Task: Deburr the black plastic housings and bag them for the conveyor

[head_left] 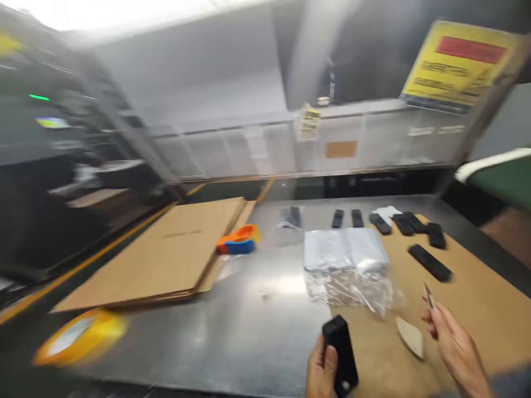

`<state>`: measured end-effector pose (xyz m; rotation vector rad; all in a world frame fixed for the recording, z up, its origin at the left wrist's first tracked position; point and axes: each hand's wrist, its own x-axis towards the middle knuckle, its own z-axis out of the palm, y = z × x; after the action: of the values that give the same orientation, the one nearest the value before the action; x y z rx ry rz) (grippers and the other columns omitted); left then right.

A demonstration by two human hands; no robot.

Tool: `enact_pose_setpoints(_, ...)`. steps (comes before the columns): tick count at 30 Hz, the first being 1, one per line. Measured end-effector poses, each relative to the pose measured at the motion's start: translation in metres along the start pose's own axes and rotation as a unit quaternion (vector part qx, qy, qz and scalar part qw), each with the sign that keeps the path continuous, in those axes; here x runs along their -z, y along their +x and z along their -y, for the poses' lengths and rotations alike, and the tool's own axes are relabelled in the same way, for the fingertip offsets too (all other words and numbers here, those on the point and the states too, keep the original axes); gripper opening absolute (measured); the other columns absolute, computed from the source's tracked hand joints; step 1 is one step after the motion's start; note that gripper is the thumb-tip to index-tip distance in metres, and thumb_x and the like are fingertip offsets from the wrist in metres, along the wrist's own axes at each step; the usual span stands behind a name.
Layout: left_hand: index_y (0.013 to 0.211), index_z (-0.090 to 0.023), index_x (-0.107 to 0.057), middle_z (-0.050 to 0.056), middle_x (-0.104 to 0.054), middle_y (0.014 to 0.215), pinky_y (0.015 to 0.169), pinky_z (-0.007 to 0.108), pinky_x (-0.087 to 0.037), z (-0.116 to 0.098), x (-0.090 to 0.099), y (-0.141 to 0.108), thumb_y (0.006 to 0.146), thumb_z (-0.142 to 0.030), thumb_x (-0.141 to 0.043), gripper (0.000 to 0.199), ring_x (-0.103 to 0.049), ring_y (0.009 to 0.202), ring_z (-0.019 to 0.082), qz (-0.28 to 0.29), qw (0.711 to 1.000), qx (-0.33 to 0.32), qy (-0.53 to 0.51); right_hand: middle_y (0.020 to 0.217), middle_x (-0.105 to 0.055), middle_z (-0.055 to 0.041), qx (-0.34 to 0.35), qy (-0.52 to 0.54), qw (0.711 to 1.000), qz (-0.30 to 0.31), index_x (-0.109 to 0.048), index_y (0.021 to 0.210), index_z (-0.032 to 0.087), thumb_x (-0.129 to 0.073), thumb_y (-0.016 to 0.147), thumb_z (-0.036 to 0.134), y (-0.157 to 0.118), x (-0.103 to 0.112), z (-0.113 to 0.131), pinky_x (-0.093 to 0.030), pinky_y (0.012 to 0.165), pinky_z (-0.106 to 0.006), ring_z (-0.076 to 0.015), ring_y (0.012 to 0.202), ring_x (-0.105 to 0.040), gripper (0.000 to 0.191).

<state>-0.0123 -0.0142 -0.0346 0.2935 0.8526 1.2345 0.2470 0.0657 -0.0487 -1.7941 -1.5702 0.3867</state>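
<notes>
Lower centre-right of frame: left grip [321, 369] clasps a black oblong device [342, 356], apparently light, stiff and smooth-cased, perhaps a little slippery; best held along its long side edges. Lower right: right grip [458, 344] pinches a slim pointed tool [428, 297], blurred, probably rigid and sharp; hold well behind the tip.

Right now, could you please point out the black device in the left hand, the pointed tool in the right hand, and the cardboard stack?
Black device [344, 354]: head view, middle of its long face.
Pointed tool [428, 297]: head view, middle of exposed part.
Cardboard stack [161, 257]: head view, top sheet.
</notes>
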Motion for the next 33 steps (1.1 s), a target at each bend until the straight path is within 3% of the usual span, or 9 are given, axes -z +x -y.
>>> enact_pose_setpoints(4, 0.098, -0.017, -0.065, 0.012, -0.070, 0.087, 0.070, 0.030, -0.048, 0.012, -0.005, 0.018, 0.061, -0.055, -0.070, 0.054, -0.063, 0.083, 0.026, -0.027, 0.995, -0.090, 0.023, 0.100, -0.066, -0.0095, -0.033, -0.154, 0.987, -0.020, -0.057, 0.113, 0.018, -0.032, 0.087, 0.039, 0.016, 0.019, -0.055, -0.049, 0.072, -0.031, -0.0234, 0.090, -0.061, 0.042)
enact_pose_setpoints(7, 0.094, -0.017, -0.064, 0.014, -0.071, 0.083, 0.060, 0.027, -0.048, 0.016, -0.014, 0.020, 0.063, -0.053, -0.070, 0.048, -0.064, 0.069, 0.022, -0.019, 0.998, -0.053, -0.014, 0.088, -0.064, -0.0147, -0.046, -0.203, 0.978, -0.027, -0.061, 0.109, 0.012, -0.031, 0.084, 0.036, 0.023, 0.023, -0.079, -0.047, 0.067, -0.038, -0.0288, 0.080, -0.061, 0.046)
enact_pose_setpoints(11, 0.094, -0.017, -0.063, 0.014, -0.071, 0.080, 0.050, 0.025, -0.046, 0.015, -0.026, 0.016, 0.063, -0.052, -0.070, 0.046, -0.061, 0.057, 0.018, -0.009, 0.999, -0.009, -0.039, 0.076, -0.058, -0.0134, -0.030, -0.241, 0.970, -0.024, -0.060, 0.113, 0.009, -0.032, 0.082, 0.029, 0.024, 0.017, -0.089, -0.045, 0.070, -0.040, -0.0294, 0.076, -0.057, 0.046)
enact_pose_setpoints(16, 0.093, -0.018, -0.062, 0.008, -0.068, 0.068, 0.048, 0.023, -0.045, 0.014, -0.029, 0.017, 0.065, -0.052, -0.069, 0.045, -0.060, 0.054, 0.016, -0.055, 0.997, 0.016, -0.047, 0.074, -0.054, -0.0123, -0.007, -0.251, 0.968, -0.017, -0.063, 0.109, 0.011, -0.035, 0.081, 0.021, 0.027, 0.001, -0.086, -0.044, 0.066, -0.039, -0.0282, 0.074, -0.053, 0.041)
enact_pose_setpoints(19, 0.087, -0.017, -0.064, 0.008, -0.068, 0.072, 0.063, 0.029, -0.050, 0.017, -0.027, 0.021, 0.067, -0.051, -0.068, 0.040, -0.065, 0.069, 0.021, -0.086, 0.995, 0.038, -0.046, 0.080, -0.054, -0.0161, 0.009, -0.242, 0.970, -0.032, -0.062, 0.108, 0.007, -0.036, 0.081, 0.020, 0.027, -0.004, -0.076, -0.043, 0.068, -0.043, -0.0305, 0.077, -0.050, 0.040)
enact_pose_setpoints(22, 0.094, -0.018, -0.064, 0.009, -0.069, 0.088, 0.081, 0.035, -0.048, 0.024, -0.023, 0.032, 0.069, -0.047, -0.067, 0.039, -0.064, 0.089, 0.025, -0.088, 0.996, 0.027, -0.020, 0.088, -0.056, -0.0178, 0.051, -0.205, 0.977, -0.030, -0.060, 0.106, 0.007, -0.035, 0.085, 0.024, 0.021, -0.006, -0.049, -0.041, 0.076, -0.047, -0.0310, 0.083, -0.050, 0.037)
enact_pose_setpoints(27, 0.107, -0.014, -0.061, 0.014, -0.055, 0.124, 0.105, 0.035, -0.026, 0.049, -0.017, 0.062, 0.064, -0.037, -0.070, 0.050, -0.039, 0.125, 0.028, -0.106, 0.977, -0.066, 0.171, 0.091, -0.061, -0.0053, 0.185, -0.098, 0.973, 0.096, -0.060, 0.096, 0.023, -0.034, 0.092, 0.028, 0.010, -0.019, 0.023, -0.044, 0.079, -0.027, -0.0183, 0.088, -0.056, 0.027)
enact_pose_setpoints(30, 0.120, -0.011, -0.053, 0.016, -0.045, 0.133, 0.108, 0.036, -0.020, 0.060, -0.016, 0.077, 0.074, -0.031, -0.056, 0.050, -0.033, 0.128, 0.026, -0.093, 0.912, -0.157, 0.367, 0.087, -0.061, -0.0022, 0.218, -0.080, 0.960, 0.158, -0.060, 0.091, 0.024, -0.038, 0.091, 0.023, 0.014, -0.038, 0.050, -0.046, 0.073, -0.024, -0.0151, 0.081, -0.058, 0.023)
enact_pose_setpoints(33, 0.125, -0.008, -0.047, 0.019, -0.042, 0.134, 0.108, 0.043, -0.017, 0.059, -0.015, 0.083, 0.077, -0.024, -0.047, 0.050, -0.029, 0.129, 0.030, -0.105, 0.841, -0.214, 0.486, 0.086, -0.060, -0.0060, 0.209, -0.104, 0.956, 0.176, -0.060, 0.088, 0.019, -0.050, 0.085, 0.022, 0.024, -0.058, 0.054, -0.046, 0.072, -0.031, -0.0200, 0.082, -0.057, 0.011)
